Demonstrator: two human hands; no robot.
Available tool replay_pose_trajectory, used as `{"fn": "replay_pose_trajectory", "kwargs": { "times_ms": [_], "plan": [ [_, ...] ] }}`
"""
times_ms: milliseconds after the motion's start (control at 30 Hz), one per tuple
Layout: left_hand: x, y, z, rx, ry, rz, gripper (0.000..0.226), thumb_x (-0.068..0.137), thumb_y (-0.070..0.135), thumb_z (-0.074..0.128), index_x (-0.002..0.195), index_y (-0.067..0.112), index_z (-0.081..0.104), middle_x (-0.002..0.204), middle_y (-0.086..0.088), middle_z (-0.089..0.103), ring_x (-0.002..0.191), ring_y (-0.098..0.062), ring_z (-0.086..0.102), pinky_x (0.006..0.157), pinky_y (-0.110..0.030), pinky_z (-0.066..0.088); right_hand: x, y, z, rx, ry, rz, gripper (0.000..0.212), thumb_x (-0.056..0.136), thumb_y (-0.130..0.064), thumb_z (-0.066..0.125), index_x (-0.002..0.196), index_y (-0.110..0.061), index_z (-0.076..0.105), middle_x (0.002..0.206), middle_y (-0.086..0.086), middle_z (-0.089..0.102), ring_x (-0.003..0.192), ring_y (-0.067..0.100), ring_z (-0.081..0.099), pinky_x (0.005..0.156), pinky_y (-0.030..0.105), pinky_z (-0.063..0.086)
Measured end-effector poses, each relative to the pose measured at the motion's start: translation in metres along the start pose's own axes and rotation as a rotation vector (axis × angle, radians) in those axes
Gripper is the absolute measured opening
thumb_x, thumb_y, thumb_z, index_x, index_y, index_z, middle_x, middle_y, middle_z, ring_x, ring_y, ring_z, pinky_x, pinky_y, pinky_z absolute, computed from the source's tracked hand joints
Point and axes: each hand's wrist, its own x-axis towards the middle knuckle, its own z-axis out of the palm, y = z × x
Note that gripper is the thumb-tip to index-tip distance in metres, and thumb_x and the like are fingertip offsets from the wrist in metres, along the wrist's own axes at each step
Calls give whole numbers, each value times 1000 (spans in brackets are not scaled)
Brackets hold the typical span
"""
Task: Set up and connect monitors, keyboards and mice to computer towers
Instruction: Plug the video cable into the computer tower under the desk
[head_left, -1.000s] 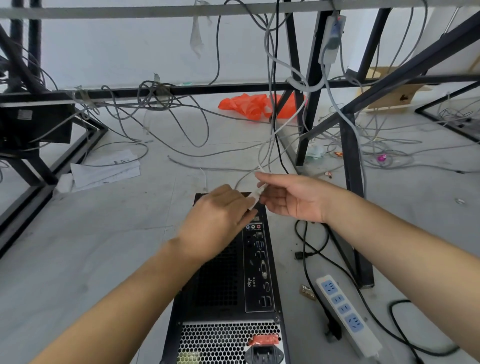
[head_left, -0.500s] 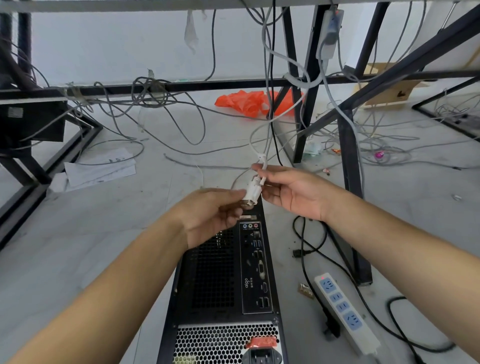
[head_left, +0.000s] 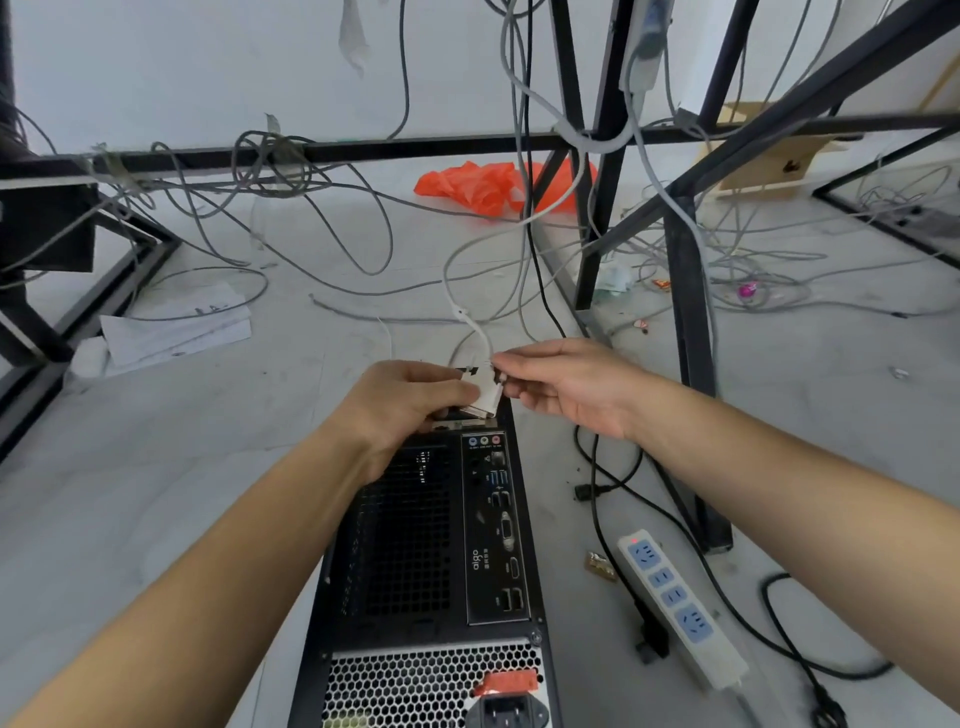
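- The white connector (head_left: 489, 396) sits between both hands, just above the far end of the computer tower (head_left: 415, 545).
- The left hand (head_left: 400, 400) grips the connector's body from the left.
- The right hand (head_left: 571, 384) pinches the white cable (head_left: 480, 332) right behind the connector.
- A power strip (head_left: 680, 608) lies on the floor to the tower's right.

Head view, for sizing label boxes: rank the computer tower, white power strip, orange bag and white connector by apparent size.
1. computer tower
2. white power strip and orange bag look alike; the bag lies farther off
3. white connector
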Motion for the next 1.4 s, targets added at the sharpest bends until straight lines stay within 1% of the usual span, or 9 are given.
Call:
{"fn": "replay_pose_trajectory", "kwargs": {
  "times_ms": [167,267,367,533,667,867,1167,1300,1400],
  "plan": [
    [4,1,-1,65,-4,-6,40,69,18,89,105,15,73,92,-3,78,86,-20,75,83,-33,57,8,4,3,-21,48,-27,16,85,-11,76,100,-6,74,85,4,74,76,9,67,73,19,57],
    [6,-2,1,81,42,12,38,68,21,90,101,18,72,89,1,78,83,-13,74,74,-24,55,12,7,4,-15,27,-19,21,84,-10,77,104,-6,74,93,5,75,83,11,67,75,19,57],
    [9,-4,3,47,60,11,41,68,21,90,104,15,73,89,0,78,83,-14,74,72,-25,55,15,8,3,-29,-1,-8,29,84,-10,77,112,-8,72,98,4,76,86,11,70,76,20,57],
    [12,-4,3,8,93,-10,35,70,11,89,100,11,72,78,1,74,49,0,60,56,-18,48,20,11,2,-79,12,-13,26,85,-10,76,111,-7,73,94,3,76,82,9,69,72,19,56],
    [18,-7,-1,28,91,-25,31,74,13,86,101,5,74,82,-6,73,53,-6,54,54,-17,47,23,14,1,-141,22,-55,30,83,-9,78,113,-9,73,103,3,76,90,10,71,79,20,57],
    [22,-9,1,83,107,11,21,83,13,80,100,4,73,74,-5,68,54,-7,53,51,-14,47,24,17,3,-190,63,-112,25,83,-9,79,108,-12,73,106,6,75,94,11,71,81,21,57],
    [15,-11,1,64,118,72,18,78,10,83,92,13,71,88,-9,74,70,-14,60,63,-19,54,22,21,2,-297,60,-231,22,84,-7,78,102,-18,73,96,2,76,88,7,72,78,16,55],
    [9,-13,-1,67,90,118,21,77,9,83,95,10,72,83,-5,74,64,-9,62,63,-19,53,18,22,0,-365,48,-305,27,84,-6,77,110,-10,73,104,10,75,90,7,70,79,14,54],
    [7,-15,-4,98,71,156,24,76,11,84,97,9,73,85,-5,76,71,-12,70,72,-23,57,15,21,0,-392,27,-331,28,84,-5,77,112,-6,73,104,13,74,87,7,69,79,16,56]
  ]
}}
